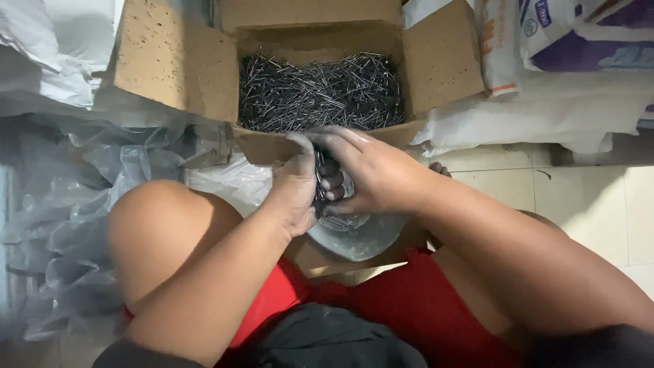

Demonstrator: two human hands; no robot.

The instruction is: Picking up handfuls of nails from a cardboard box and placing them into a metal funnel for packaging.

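- Head view, looking down: person sits on a tiled floor [579, 204], knees apart, red shorts, w/ an open cardboard box [170, 61] just ahead of the hands.
- Box flaps stand out to left, right and back; front flap edge sits just beyond the knuckles. Inside it's filled w/ loose dark steel nails [320, 92], piled in all directions, wall to wall.
- White woven sacks [558, 82] stacked off the box's right flap; crumpled clear plastic sheeting [82, 204] along the left side of the floor, reaching under the left knee.
- Round grey metal pan [361, 235], prob a scale dish or bowl, rests on a brown board between the thighs, directly under the hands; a few nails seem to lie in it, mostly hidden.
- Left hand [296, 187]: fingers curled closed round a bundle of nails [319, 178], thumb side up, over the pan's left rim.
- Right hand [378, 174]: fingers bent over the same bundle from the right, pressing against it; grip partly hidden, so closed but can't tell how tight.
- Step, as I judge it: squaring up a handful over the pan, box untouched right now.
- Next move needs: both hands kept over the pan's centre, points aligned, release low so nothing spills past the rim.
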